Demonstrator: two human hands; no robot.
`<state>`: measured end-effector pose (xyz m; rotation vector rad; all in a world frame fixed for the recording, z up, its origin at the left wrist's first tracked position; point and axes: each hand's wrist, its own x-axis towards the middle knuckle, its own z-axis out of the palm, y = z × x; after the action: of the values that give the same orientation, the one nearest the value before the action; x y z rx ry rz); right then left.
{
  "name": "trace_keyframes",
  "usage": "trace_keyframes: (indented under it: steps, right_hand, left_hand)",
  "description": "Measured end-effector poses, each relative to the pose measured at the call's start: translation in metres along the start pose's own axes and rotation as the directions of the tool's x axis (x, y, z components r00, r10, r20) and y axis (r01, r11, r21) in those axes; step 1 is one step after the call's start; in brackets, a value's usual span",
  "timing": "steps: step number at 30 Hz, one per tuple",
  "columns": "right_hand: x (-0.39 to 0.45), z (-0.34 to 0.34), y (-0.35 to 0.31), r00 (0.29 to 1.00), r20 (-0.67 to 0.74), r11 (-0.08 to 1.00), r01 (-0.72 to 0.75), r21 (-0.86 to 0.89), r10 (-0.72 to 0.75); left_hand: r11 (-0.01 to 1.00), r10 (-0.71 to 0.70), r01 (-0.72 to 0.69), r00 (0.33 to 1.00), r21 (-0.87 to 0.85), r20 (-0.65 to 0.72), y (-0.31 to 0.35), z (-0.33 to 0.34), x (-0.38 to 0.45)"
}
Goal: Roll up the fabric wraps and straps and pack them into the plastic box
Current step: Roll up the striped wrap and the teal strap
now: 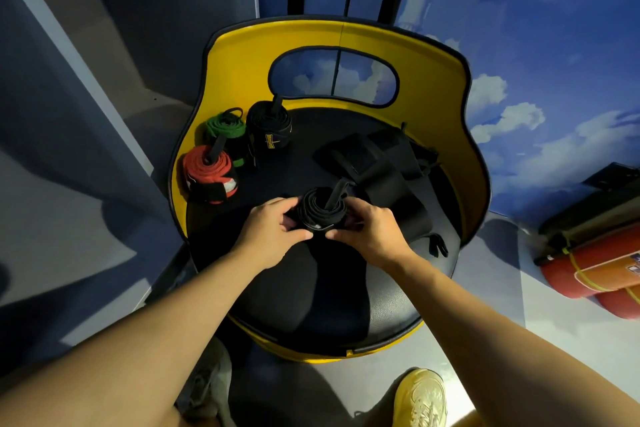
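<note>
Both hands hold a partly rolled black wrap [320, 210] above the black seat of a yellow chair [349, 288]. My left hand [273, 230] grips the roll from the left and my right hand [363, 230] grips it from the right. The wrap's loose end trails away to the right over the seat. Three finished rolls stand at the seat's back left: a red one [207, 172], a green one [227, 130] and a black one with yellow print [270, 126]. More unrolled black straps [374, 152] lie at the back right. No plastic box is in view.
The yellow chair back [433, 80] with a cut-out curves around the seat. Red and orange cylinders [595, 277] lie on the floor at the right. A yellow shoe [420, 399] stands on the floor below the seat. A cloud-painted wall rises behind.
</note>
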<state>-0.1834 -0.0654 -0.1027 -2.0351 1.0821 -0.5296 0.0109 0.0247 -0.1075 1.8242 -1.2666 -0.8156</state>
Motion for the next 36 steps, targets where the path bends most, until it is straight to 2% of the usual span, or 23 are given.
trace_keyframes:
  steps: [4, 10, 18, 22, 26, 31, 36]
  right_hand:
    - [-0.004, -0.001, -0.002, 1.0, 0.012, 1.0, -0.004, 0.0, 0.004]
    - [-0.007, 0.001, -0.006, 0.995, -0.021, 0.988, -0.095, 0.124, 0.098]
    - [0.018, 0.0, -0.026, 0.994, -0.092, 0.972, -0.038, 0.233, 0.061]
    - [0.041, 0.006, -0.038, 0.992, -0.123, 0.978, -0.005, 0.207, 0.031]
    - [0.065, 0.02, -0.048, 0.99, -0.138, 0.979, 0.013, 0.204, 0.016]
    - [0.088, 0.043, -0.052, 0.994, -0.113, 0.978, 0.018, 0.208, 0.006]
    - [0.104, 0.058, -0.052, 0.996, -0.088, 0.981, -0.011, 0.194, 0.029]
  left_hand:
    - [0.998, -0.04, 0.042, 0.998, -0.053, 0.041, -0.001, -0.002, 0.0]
    - [0.985, -0.11, 0.111, 0.994, -0.134, 0.011, 0.004, -0.001, -0.004]
    - [0.985, -0.048, 0.032, 0.995, -0.172, -0.085, 0.025, -0.028, 0.011]
    - [0.987, -0.027, -0.001, 0.985, -0.159, -0.172, 0.025, -0.044, 0.023]
    - [0.991, 0.04, -0.002, 0.957, 0.135, -0.286, 0.02, -0.06, 0.029]
    - [0.884, 0.117, 0.071, 0.924, 0.462, -0.365, 0.013, -0.075, 0.038]
    - [0.827, 0.118, 0.137, 0.906, 0.545, -0.406, 0.0, -0.073, 0.049]
